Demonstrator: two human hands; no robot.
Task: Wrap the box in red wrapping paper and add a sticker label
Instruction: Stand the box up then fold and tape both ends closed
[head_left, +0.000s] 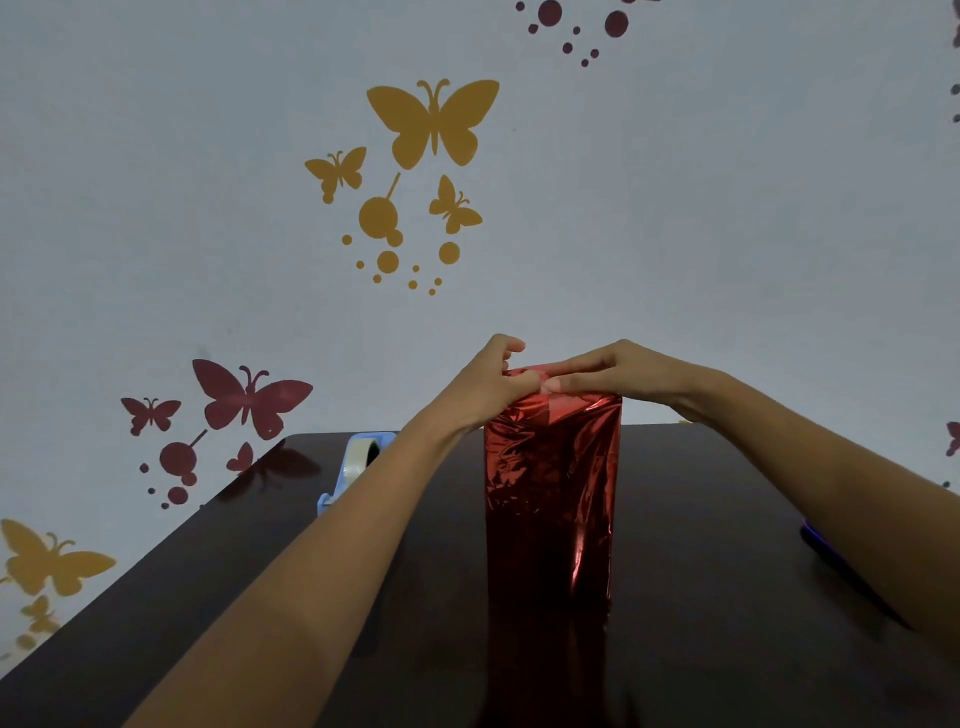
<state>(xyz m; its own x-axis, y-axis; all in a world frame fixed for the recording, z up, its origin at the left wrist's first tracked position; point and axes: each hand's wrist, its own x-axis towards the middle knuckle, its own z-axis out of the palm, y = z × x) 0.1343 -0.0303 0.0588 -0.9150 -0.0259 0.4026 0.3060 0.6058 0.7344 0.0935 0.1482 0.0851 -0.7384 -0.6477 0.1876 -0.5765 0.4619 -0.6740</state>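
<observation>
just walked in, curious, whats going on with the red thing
A person is wrapping a tall box standing upright on a dark table, already covered in shiny red wrapping paper. The left hand pinches the folded paper at the top while the right hand presses it down with straight fingers. A tape dispenser sits behind the left arm. No sticker label shows.

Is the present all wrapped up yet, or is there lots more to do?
Nearly there. Done: the red paper covers every tall side that shows. Happening now: the left hand pinches the top fold while the right hand presses it flat. Still to do: closing that end, maybe with tape from the tape dispenser, then the sticker. No sticker shows yet.
</observation>
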